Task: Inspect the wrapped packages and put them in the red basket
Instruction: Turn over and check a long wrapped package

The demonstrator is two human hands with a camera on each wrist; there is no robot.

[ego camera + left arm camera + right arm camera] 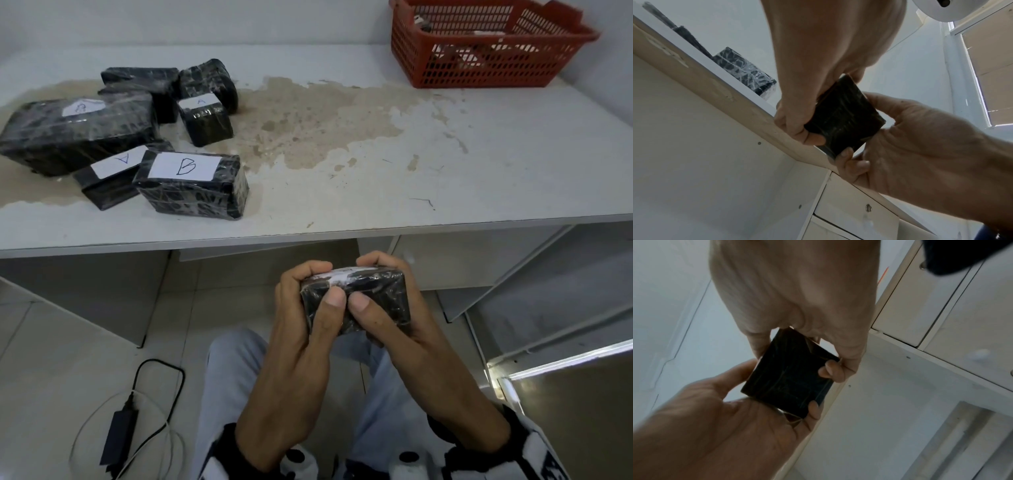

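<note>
I hold a small black wrapped package [376, 291] in both hands, below the table's front edge and over my lap. My left hand [308, 291] grips its left end, thumb on the near face. My right hand [397, 270] grips the right end, thumb beside the left thumb. A white label strip shows on its top. The left wrist view shows the package [844, 120] pinched between the left hand [797, 123] and the right hand [900, 138]. The right wrist view shows the same package [791, 382]. The red basket [479, 72] stands at the table's back right.
Several black wrapped packages lie at the table's left, among them a large one [78, 133] and one marked B [191, 185]. The white table [342, 171] has a worn brown patch. A charger with cable [120, 435] lies on the floor. Drawers [445, 260] sit under the table.
</note>
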